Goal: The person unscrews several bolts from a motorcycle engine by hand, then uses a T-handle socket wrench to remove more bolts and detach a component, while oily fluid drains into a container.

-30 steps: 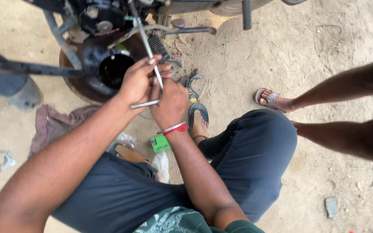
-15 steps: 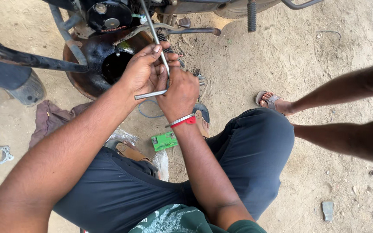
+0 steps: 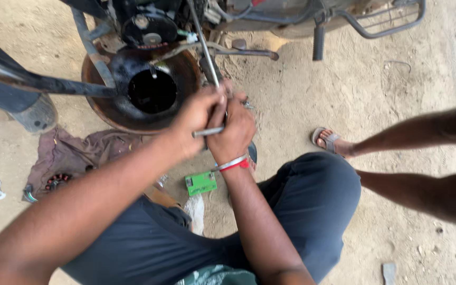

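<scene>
A: What is around the hands?

B: A dark round pan (image 3: 133,113) sits under the motorbike (image 3: 149,24). A brown rag (image 3: 62,153) and a small green box (image 3: 201,183) lie on the sand. Another person's foot in a sandal (image 3: 327,140) is near.

A: What do the hands do?

B: The left hand (image 3: 196,116) and the right hand (image 3: 234,132) touch. Both sets of fingers are clamped tight on a thin metal rod (image 3: 207,50) just in front of the pan.

A: Can you see all of it?

B: No. The fists hide its middle, and the bike's top is cut off.
</scene>
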